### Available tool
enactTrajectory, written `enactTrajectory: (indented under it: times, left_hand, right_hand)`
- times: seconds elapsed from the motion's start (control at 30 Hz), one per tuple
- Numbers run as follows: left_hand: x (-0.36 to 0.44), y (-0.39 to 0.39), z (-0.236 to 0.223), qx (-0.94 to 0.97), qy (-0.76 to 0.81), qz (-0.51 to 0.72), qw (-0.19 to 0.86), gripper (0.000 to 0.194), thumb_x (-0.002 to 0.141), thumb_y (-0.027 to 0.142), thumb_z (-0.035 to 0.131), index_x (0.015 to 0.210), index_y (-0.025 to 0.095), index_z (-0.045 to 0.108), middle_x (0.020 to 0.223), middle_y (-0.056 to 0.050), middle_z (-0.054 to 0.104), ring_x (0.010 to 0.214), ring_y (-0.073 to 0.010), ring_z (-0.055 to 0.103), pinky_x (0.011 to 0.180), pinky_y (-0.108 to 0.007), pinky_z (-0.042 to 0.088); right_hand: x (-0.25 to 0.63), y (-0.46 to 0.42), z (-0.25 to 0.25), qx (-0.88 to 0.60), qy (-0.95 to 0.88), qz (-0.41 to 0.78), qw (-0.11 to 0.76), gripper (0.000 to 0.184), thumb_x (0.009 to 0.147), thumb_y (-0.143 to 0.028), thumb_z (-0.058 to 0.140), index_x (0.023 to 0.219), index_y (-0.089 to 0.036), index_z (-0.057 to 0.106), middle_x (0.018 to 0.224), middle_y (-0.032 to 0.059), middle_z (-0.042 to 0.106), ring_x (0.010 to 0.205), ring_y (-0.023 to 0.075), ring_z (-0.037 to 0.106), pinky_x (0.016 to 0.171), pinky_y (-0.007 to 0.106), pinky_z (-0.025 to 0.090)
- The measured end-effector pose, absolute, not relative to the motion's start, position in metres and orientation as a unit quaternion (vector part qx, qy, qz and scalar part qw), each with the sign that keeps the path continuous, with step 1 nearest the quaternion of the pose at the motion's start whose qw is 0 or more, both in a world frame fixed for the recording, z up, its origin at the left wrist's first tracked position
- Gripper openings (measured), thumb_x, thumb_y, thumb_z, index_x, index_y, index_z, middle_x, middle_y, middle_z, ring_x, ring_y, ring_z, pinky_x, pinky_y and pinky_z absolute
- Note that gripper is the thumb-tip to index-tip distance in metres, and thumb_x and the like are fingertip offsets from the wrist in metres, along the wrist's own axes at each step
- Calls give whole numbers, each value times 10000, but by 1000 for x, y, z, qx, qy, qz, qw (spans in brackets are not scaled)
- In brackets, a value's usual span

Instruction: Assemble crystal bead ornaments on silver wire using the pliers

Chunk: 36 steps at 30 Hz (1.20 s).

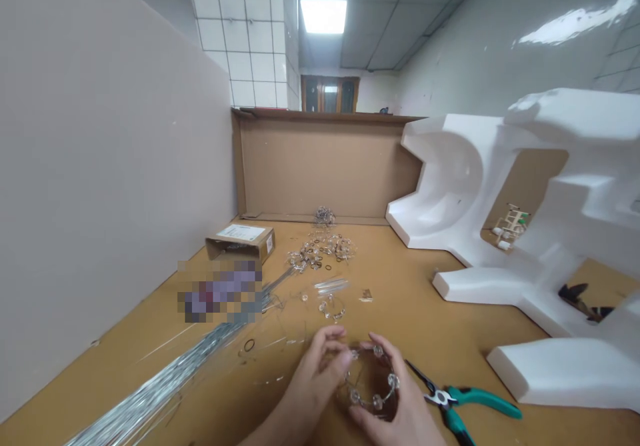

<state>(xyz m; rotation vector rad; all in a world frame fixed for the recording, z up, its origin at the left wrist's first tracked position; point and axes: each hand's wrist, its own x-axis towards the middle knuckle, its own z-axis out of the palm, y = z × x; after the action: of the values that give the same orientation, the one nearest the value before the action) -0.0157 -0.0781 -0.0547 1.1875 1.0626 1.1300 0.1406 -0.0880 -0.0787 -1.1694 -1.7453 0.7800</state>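
Between my two hands is a ring of wire strung with clear beads (377,402), held low over the table near the bottom of the view. My left hand (325,369) pinches its left side with thumb and fingers. My right hand (395,393) curves around the right side, fingers at the top and thumb below. Just beyond the hands lies a smaller beaded wire piece (333,308). Green-handled pliers (443,398) rest with jaws apart to the right of my right hand.
A long bundle of silvery wires (170,379) runs along the left. Beads and dark rings (320,253) lie in a heap farther back, near an open cardboard box (241,243). White foam packing (470,286) lines the right side. A cardboard panel (325,166) stands behind.
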Motion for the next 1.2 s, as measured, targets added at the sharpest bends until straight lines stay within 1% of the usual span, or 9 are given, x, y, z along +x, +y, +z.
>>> enactTrajectory:
  times: [0.13, 0.3, 0.4, 0.5, 0.57, 0.67, 0.73, 0.93, 1.2]
  left_hand:
    - [-15, -89, -59, 636, 435, 425, 474, 823, 525, 330, 744, 1254, 185, 391, 1281, -131, 443, 1175, -308, 387, 979, -391, 309]
    - [-10, -93, -55, 661, 443, 411, 445, 711, 559, 303, 697, 1213, 175, 451, 1237, -135, 495, 1139, -309, 436, 943, -372, 365]
    - [-10, -91, -51, 633, 459, 441, 441, 647, 541, 317, 707, 1144, 191, 509, 1176, -120, 544, 1084, -296, 486, 889, -345, 411]
    - [-13, -88, -42, 604, 486, 451, 441, 596, 571, 324, 698, 1120, 189, 511, 1160, -121, 550, 1064, -281, 500, 853, -322, 425]
    - [-15, -82, -34, 606, 507, 435, 432, 579, 603, 293, 683, 1136, 179, 489, 1175, -132, 535, 1083, -270, 485, 852, -302, 415]
    - [-16, -63, -26, 659, 527, 382, 377, 568, 641, 288, 660, 1163, 186, 461, 1211, -124, 504, 1093, -256, 473, 851, -301, 406]
    - [-12, -46, -25, 708, 526, 355, 310, 529, 670, 322, 630, 1154, 188, 464, 1227, -115, 484, 1114, -254, 450, 854, -316, 402]
    - [16, -2, -42, 776, 519, 306, 189, 523, 694, 310, 584, 1173, 149, 449, 1211, -123, 494, 1140, -249, 425, 978, -369, 296]
    - [12, -3, -48, 816, 505, 242, 142, 578, 695, 404, 593, 1208, 177, 453, 1273, -104, 454, 1198, -250, 369, 1003, -350, 270]
  right_hand:
    - [140, -86, -82, -508, -703, 294, 401, 801, 575, -260, 594, 1310, -162, 291, 1252, 142, 459, 1158, 277, 426, 940, 382, 362]
    - [137, -83, -90, -477, -719, 314, 396, 838, 535, -169, 532, 1337, -156, 290, 1272, 128, 456, 1162, 275, 426, 958, 404, 340]
    - [136, -82, -92, -449, -705, 348, 424, 852, 543, -189, 565, 1342, -170, 271, 1266, 133, 460, 1144, 271, 446, 947, 416, 351]
    - [138, -85, -79, -450, -687, 337, 461, 882, 548, -252, 643, 1339, -177, 257, 1318, 144, 389, 1191, 284, 384, 977, 440, 308]
    - [144, -86, -63, -466, -674, 300, 489, 835, 599, -309, 647, 1331, -198, 261, 1351, 135, 333, 1216, 286, 340, 987, 453, 289]
    - [161, -79, -38, -468, -612, 285, 569, 647, 739, -292, 522, 1320, -260, 238, 1326, 95, 356, 1156, 232, 411, 924, 403, 378]
    - [174, -70, -29, -466, -582, 263, 612, 573, 771, -271, 483, 1297, -253, 256, 1296, 89, 384, 1171, 215, 389, 913, 375, 387]
    - [186, -45, -35, -492, -496, 283, 657, 514, 761, -249, 467, 1253, -232, 316, 1265, 90, 412, 1102, 200, 451, 809, 335, 446]
    - [186, -48, -28, -485, -485, 310, 658, 515, 745, -238, 452, 1243, -223, 320, 1281, 86, 398, 1107, 190, 439, 815, 327, 437]
